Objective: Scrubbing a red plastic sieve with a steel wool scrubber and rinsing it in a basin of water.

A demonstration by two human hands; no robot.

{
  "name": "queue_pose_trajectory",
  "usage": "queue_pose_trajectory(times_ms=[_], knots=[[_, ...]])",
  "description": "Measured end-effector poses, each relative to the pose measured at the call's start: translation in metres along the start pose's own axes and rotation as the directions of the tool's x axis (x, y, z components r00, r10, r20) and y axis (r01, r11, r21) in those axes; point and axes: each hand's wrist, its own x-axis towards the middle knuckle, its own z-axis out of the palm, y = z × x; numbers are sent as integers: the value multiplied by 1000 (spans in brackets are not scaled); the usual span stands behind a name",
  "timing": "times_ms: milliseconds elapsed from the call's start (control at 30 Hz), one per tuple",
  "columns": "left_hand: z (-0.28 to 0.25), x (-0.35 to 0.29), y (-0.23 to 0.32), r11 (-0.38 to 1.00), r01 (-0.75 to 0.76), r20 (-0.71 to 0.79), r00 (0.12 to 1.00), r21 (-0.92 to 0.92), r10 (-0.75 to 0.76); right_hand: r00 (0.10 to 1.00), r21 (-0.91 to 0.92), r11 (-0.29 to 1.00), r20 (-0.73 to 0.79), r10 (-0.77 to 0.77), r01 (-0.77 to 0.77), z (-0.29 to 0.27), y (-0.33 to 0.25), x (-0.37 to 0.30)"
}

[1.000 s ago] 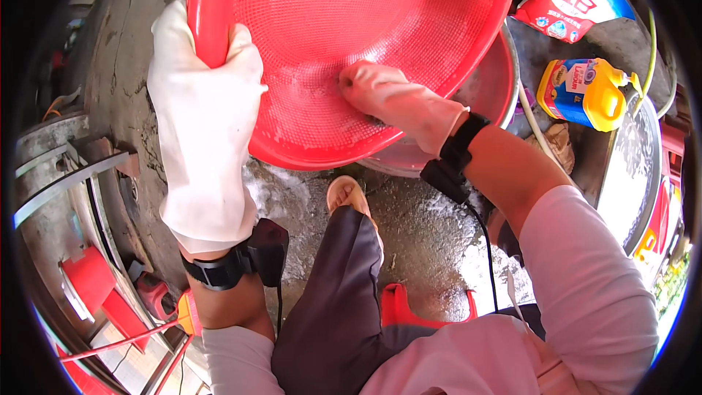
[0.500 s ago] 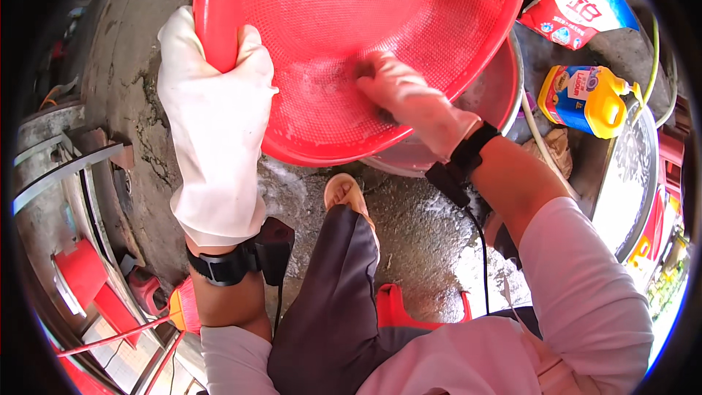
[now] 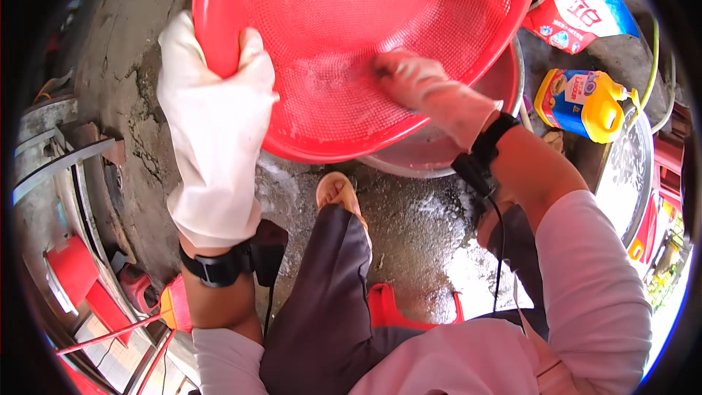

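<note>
A large red plastic mesh basket [image 3: 344,7] is held up and tilted in front of me. Gripping its thick left rim is my left hand [image 3: 212,80], in a white rubber glove, with the fingers wrapped round the edge. Inside the basket, my right hand [image 3: 420,84], also gloved, is closed against the lower mesh wall. A small dark thing shows at its fingertips, too blurred to name. Whitish suds cling to the mesh around it. Beneath the basket stands a round basin [image 3: 504,77], partly hidden by it.
To the right lie a detergent bag [image 3: 585,11] and a yellow jug [image 3: 581,102] with a blue label. A hose [image 3: 656,51] runs behind them, near a large metal tub [image 3: 632,175] of water. A red stool [image 3: 387,307] is under me on wet concrete. A broom [image 3: 175,307] lies left.
My right hand has slid slightly right along the mesh. The basket has shifted a little to the right, still held by my left hand.
</note>
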Motion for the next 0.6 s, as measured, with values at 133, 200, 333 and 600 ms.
queue_pose_trajectory(times_ms=[133,200,333,600], knots=[[-3,-5,19,988,-140,2,990,72,141,913,-92,989,-382,-142,116,-11,60,27],[-1,-8,46,988,-99,52,994,117,93,907,-26,996,-412,-85,82,-33,65,21],[-7,4,62,987,-37,113,993,154,20,914,33,999,-405,-4,19,-27,58,18],[-4,18,103,974,-119,230,971,194,73,935,282,954,-354,3,103,5,27,3]])
